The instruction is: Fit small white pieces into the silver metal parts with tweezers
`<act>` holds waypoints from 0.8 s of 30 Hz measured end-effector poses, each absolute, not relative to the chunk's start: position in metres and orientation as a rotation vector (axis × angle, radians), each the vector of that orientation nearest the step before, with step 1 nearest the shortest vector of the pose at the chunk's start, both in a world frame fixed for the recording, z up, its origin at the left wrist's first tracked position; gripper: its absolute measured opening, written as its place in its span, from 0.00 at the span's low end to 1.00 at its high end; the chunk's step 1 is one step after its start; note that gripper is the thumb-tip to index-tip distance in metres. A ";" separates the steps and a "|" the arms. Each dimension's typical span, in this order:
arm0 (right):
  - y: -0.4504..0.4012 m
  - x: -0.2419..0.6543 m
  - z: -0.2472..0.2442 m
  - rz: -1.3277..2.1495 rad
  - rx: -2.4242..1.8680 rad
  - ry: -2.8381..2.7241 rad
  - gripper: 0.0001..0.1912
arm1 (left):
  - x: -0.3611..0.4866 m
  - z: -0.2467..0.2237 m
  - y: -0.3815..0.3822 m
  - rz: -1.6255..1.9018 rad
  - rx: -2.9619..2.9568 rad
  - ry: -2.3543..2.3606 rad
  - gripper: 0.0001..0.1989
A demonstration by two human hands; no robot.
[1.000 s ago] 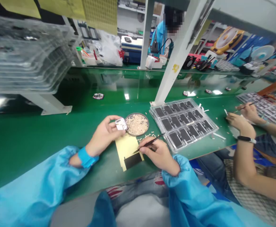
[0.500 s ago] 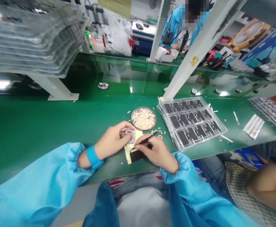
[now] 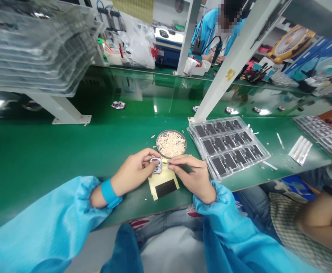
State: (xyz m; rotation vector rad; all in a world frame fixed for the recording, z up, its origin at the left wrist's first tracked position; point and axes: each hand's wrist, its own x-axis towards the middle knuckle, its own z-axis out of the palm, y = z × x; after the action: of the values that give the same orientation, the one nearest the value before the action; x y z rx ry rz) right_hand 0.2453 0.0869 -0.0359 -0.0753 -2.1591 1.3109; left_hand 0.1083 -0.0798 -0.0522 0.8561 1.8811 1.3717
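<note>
In my left hand [image 3: 133, 169] I pinch a small silver smartwatch case [image 3: 159, 167], its open inside facing up. Thin dark tweezers [image 3: 166, 163] lie in the closed fingers of my right hand [image 3: 193, 175]. Their tip reaches the right edge of the case; whether it holds anything is too small to see. Beneath both hands lies a yellow sheet [image 3: 167, 175] with a black rectangle [image 3: 166, 189] on its lower part. Just beyond is a round dish [image 3: 157, 144] filled with tiny pale and dark pieces.
A clear compartment tray [image 3: 240, 152] of dark screen parts sits to the right, near a white post [image 3: 211, 94]. Stacked clear trays [image 3: 35, 57] rise at the left. Another watch case [image 3: 118, 105] lies farther back. A co-worker's arm [image 3: 319, 220] is at right; another person sits opposite.
My right hand has risen away from the black rectangle, and the tweezers' tip has moved up to the watch case. The tweezers now lie nearly level. My left hand keeps its hold.
</note>
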 end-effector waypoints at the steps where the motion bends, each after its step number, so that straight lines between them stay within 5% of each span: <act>1: 0.086 0.245 -0.036 1.298 -0.063 -2.164 0.04 | 0.108 -0.052 -0.080 1.372 0.859 1.883 0.13; 24: 0.086 0.253 -0.042 1.308 -0.139 -2.256 0.06 | 0.109 -0.051 -0.081 1.370 0.924 1.921 0.12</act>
State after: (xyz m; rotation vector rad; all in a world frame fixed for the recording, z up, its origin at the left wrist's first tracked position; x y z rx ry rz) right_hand 0.2532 0.0863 -0.0418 -0.1388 -2.2555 1.3080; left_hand 0.1087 -0.0814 -0.0506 0.9243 1.9205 1.3700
